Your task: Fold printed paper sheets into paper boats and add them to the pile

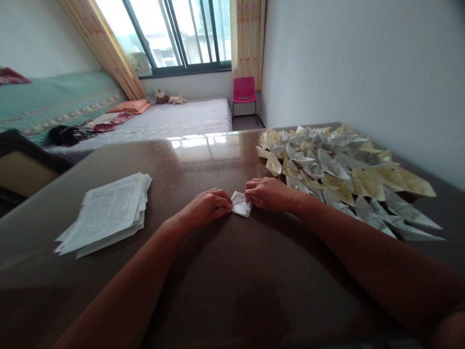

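Note:
A small folded piece of printed paper [240,203], roughly diamond-shaped, lies on the brown glossy table [218,271] between my hands. My left hand [214,203] has its fingers closed on the paper's left corner. From the other side, my right hand [267,193] grips the right edge, its curled fingers covering part of the paper. Just beyond my right hand spreads a large group of folded paper boats [330,162], some white with print, some yellowish. The fingertips' exact hold is partly hidden.
A stack of printed paper sheets [109,208] lies on the table's left side. Behind the table are a bed [196,114] and a pink chair [244,90] near the window. A dark-framed chair [29,165] stands at the left edge, and a wall [356,68] runs along the right.

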`<act>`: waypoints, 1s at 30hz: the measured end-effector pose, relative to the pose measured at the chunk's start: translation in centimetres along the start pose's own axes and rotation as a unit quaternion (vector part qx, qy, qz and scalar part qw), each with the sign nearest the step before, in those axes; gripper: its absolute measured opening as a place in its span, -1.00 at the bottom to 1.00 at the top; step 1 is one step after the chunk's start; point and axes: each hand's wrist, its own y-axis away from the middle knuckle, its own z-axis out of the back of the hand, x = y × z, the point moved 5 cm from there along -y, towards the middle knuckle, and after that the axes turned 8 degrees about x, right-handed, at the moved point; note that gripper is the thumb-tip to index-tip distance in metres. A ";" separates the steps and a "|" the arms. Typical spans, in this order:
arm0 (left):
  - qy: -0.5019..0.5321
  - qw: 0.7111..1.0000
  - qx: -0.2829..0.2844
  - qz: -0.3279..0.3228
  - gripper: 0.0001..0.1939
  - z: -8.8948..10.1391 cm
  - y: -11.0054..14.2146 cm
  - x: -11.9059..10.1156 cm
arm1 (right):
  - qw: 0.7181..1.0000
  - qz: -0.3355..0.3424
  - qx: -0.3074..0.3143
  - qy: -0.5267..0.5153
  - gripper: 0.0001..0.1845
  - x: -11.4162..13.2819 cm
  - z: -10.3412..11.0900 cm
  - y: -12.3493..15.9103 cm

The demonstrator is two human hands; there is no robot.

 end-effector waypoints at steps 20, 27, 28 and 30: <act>-0.098 0.994 -0.002 0.049 -0.57 -2.2 -0.5 1.3 | 0.999 -0.020 0.009 -0.028 -0.78 -0.4 0.2 0.3; -0.130 0.988 0.038 0.078 -0.50 -3.1 -0.2 1.2 | 1.000 -0.014 -0.005 -0.009 -0.66 0.0 0.9 0.6; -0.129 0.988 0.036 0.080 -0.51 -3.2 -0.2 1.2 | 1.000 -0.006 -0.008 -0.018 -0.64 0.2 1.0 0.6; -0.121 0.989 0.018 0.079 -0.52 -3.2 -0.2 1.0 | 0.999 0.021 -0.010 -0.038 -0.62 0.7 1.1 0.6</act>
